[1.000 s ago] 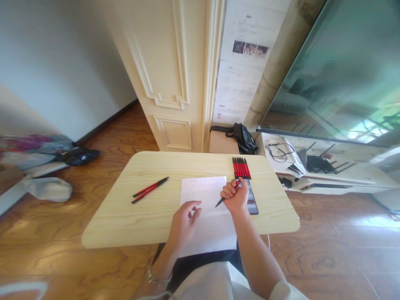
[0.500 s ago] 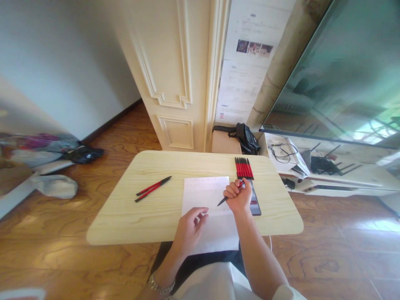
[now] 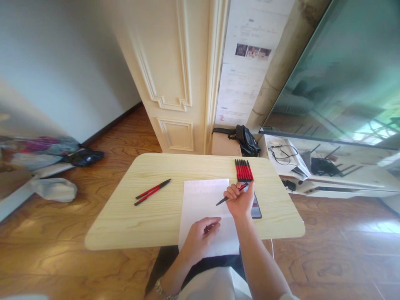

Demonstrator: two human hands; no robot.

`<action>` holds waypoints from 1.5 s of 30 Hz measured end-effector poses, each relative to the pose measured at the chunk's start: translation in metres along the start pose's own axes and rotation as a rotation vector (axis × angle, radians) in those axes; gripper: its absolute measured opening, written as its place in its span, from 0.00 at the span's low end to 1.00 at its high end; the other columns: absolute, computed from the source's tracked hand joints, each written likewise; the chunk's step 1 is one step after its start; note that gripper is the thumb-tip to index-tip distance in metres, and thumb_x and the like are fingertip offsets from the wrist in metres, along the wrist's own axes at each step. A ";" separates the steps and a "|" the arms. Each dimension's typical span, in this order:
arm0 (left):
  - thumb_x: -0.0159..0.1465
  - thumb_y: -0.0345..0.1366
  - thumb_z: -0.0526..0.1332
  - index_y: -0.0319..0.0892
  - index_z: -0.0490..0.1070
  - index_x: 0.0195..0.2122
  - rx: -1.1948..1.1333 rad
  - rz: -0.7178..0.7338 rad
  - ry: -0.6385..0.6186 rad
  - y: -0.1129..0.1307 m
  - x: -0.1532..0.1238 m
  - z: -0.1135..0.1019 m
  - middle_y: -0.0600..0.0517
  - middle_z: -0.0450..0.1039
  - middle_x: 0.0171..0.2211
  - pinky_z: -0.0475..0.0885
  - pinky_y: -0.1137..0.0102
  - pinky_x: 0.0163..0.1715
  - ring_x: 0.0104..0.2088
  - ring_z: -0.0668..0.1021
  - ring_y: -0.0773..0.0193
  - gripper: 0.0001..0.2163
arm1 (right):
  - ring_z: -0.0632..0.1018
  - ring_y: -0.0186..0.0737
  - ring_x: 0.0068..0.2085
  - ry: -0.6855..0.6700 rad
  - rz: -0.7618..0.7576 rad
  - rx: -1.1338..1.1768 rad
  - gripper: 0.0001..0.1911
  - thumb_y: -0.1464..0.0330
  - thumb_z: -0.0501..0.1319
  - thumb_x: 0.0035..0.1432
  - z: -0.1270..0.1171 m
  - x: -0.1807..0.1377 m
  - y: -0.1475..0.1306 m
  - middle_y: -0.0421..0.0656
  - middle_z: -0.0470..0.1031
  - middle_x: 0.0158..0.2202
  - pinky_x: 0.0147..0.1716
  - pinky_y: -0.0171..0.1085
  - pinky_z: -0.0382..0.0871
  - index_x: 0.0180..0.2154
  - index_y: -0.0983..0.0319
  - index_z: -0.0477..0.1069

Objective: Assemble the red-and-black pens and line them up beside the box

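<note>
My right hand (image 3: 240,200) is closed round a red and black pen (image 3: 230,194), with its tip over a white sheet of paper (image 3: 204,200) on the light wooden table (image 3: 140,221). On the near part of the sheet lies my left hand (image 3: 201,234), fingers curled, pressing the paper down. Just past my right hand, several red and black pens (image 3: 243,170) lie side by side in a row. Under that hand lies a dark phone (image 3: 255,207). Two more red and black pens (image 3: 152,191) lie on the left part of the table.
A cream panelled door (image 3: 168,83) stands behind the table, with a black bag (image 3: 246,139) on a box at its foot. At the right is a low white shelf (image 3: 328,175) with cables and a router, under a large dark screen. Cloth and bags lie on the floor at left.
My left hand has slid back toward me and to the right along the sheet. My right hand with the pen has stayed about where it was.
</note>
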State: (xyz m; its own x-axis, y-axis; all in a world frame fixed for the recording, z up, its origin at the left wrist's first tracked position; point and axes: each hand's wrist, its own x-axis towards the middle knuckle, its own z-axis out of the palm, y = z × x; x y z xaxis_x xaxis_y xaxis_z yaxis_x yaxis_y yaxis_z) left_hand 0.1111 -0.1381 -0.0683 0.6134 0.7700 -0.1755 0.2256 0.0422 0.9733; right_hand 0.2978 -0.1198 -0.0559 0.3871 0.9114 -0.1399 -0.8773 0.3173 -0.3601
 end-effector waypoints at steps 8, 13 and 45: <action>0.59 0.46 0.61 0.38 0.68 0.54 -0.517 -0.088 0.074 0.004 0.021 0.021 0.50 0.72 0.31 0.64 0.74 0.25 0.25 0.69 0.71 0.24 | 0.72 0.36 0.37 0.161 -0.135 -0.207 0.18 0.50 0.53 0.58 0.013 -0.019 0.027 0.39 0.69 0.32 0.38 0.38 0.66 0.31 0.57 0.66; 0.60 0.44 0.61 0.42 0.70 0.49 -0.793 -0.049 0.203 0.018 0.032 0.014 0.50 0.71 0.34 0.68 0.74 0.32 0.29 0.71 0.71 0.19 | 0.71 0.36 0.36 0.185 -0.131 -0.527 0.15 0.53 0.53 0.59 0.001 -0.049 0.044 0.41 0.70 0.36 0.35 0.36 0.66 0.37 0.54 0.72; 0.57 0.47 0.61 0.47 0.75 0.42 0.327 0.113 0.299 -0.023 0.042 -0.056 0.51 0.79 0.38 0.76 0.70 0.35 0.36 0.80 0.58 0.15 | 0.78 0.47 0.41 0.570 -0.229 -2.113 0.14 0.64 0.58 0.52 -0.089 0.090 -0.147 0.48 0.80 0.37 0.37 0.36 0.65 0.39 0.60 0.79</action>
State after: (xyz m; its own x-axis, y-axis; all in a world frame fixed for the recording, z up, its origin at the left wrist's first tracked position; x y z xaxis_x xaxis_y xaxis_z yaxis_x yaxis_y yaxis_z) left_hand 0.0890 -0.0713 -0.0901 0.4135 0.9101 0.0265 0.4261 -0.2192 0.8777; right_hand 0.4863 -0.1076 -0.0974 0.7738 0.6334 0.0033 0.5351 -0.6511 -0.5383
